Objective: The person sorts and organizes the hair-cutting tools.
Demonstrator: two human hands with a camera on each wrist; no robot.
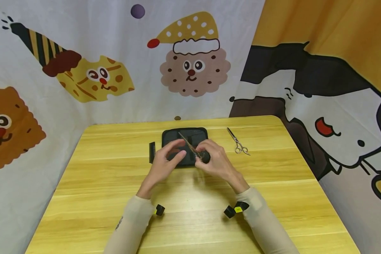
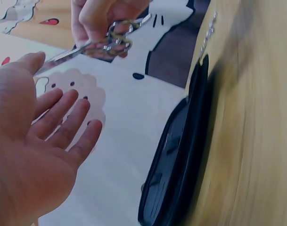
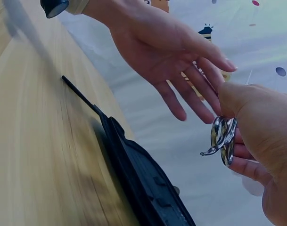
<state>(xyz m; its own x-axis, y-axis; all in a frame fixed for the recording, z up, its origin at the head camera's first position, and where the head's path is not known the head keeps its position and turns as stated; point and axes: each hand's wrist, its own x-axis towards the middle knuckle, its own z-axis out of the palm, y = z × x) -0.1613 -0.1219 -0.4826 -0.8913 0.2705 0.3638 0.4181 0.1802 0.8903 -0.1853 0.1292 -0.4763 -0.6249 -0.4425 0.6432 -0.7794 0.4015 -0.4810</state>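
Observation:
My right hand [image 1: 216,158] pinches a pair of silver hairdressing scissors [image 3: 219,136] near the finger rings, between thumb and fingers. The scissors' blades point up and to the left, above the open black case [image 1: 168,137]. My left hand [image 1: 166,157] is beside the blades, palm turned toward them, its fingers spread and loosely bent. In the left wrist view the blade [image 2: 63,58] passes right at the left thumb tip [image 2: 38,57]. Part of the finger rings is hidden behind the right fingers in the head view.
A black comb [image 1: 152,152] lies left of the case. Right of it lies a second pair of scissors [image 1: 238,143], rings toward me. All are on a wooden table [image 1: 114,197], with a printed curtain [image 1: 114,113] behind its far edge.

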